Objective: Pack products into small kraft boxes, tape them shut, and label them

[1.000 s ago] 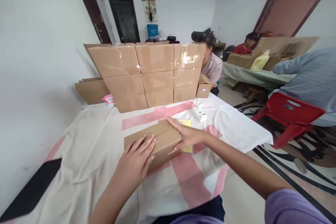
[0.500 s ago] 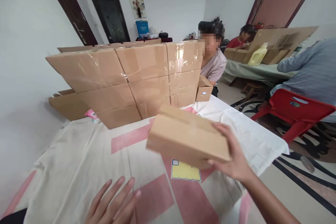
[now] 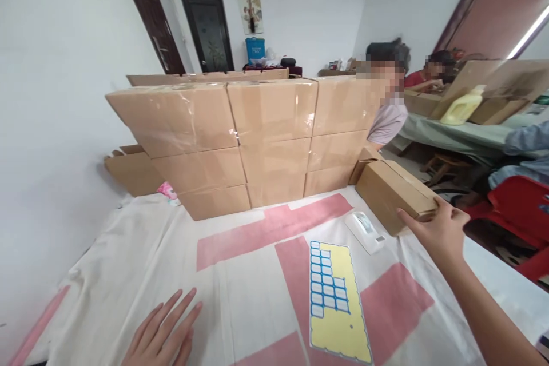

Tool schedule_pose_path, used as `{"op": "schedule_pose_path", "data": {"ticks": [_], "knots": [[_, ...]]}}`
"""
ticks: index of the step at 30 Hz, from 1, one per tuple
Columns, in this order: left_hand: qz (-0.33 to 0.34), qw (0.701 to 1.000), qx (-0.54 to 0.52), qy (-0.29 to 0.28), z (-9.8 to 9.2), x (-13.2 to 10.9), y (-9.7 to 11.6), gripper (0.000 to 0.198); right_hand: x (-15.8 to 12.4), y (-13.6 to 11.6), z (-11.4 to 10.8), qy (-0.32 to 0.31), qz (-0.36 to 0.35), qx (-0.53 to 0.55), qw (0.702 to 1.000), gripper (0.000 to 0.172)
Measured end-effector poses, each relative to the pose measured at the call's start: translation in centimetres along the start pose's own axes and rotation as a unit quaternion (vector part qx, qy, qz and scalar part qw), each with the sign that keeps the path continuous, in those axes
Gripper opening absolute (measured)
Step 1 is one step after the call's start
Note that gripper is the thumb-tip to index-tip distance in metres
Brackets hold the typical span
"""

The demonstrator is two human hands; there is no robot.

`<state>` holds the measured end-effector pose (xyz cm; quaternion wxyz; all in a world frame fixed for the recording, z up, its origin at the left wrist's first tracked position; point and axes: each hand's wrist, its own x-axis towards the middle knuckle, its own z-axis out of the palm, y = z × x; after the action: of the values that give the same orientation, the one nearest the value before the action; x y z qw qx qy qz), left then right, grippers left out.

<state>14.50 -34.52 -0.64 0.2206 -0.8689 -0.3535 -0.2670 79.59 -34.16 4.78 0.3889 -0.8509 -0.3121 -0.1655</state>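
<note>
A: How's the grip looking?

B: Left hand (image 3: 160,329), lower left: fingers loosely fanned above the tablecloth (image 3: 244,309), holding nothing. Sticker sheet (image 3: 337,331) lies flat, bottom right of centre. Right hand (image 3: 444,231), right side of the frame, is pinching the near end of a closed cardboard box (image 3: 380,200) between thumb and fingers.

A: Any tips?

B: It's a one-ended hold, so imo press firmly and don't let the far end droop. Can't tell if it's resting on the cloth, tbh. Mind the white tape dispenser (image 3: 364,233) just beside it, then the taped carton stack (image 3: 274,117), upper middle.
</note>
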Motion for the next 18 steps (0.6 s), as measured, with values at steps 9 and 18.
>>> {"op": "schedule_pose_path", "data": {"ticks": [9,18], "knots": [[-0.295,0.944,-0.149,0.023,3.3,-2.9,-7.5,0.046,-1.4,-8.8,0.6,0.061,-0.054,-0.087,0.993,0.124],[-0.576,0.78,-0.217,0.111,8.4,2.8,-24.3,0.081,-22.1,-33.7,4.7,-0.29,-0.469,0.236,0.8,0.037]]}}
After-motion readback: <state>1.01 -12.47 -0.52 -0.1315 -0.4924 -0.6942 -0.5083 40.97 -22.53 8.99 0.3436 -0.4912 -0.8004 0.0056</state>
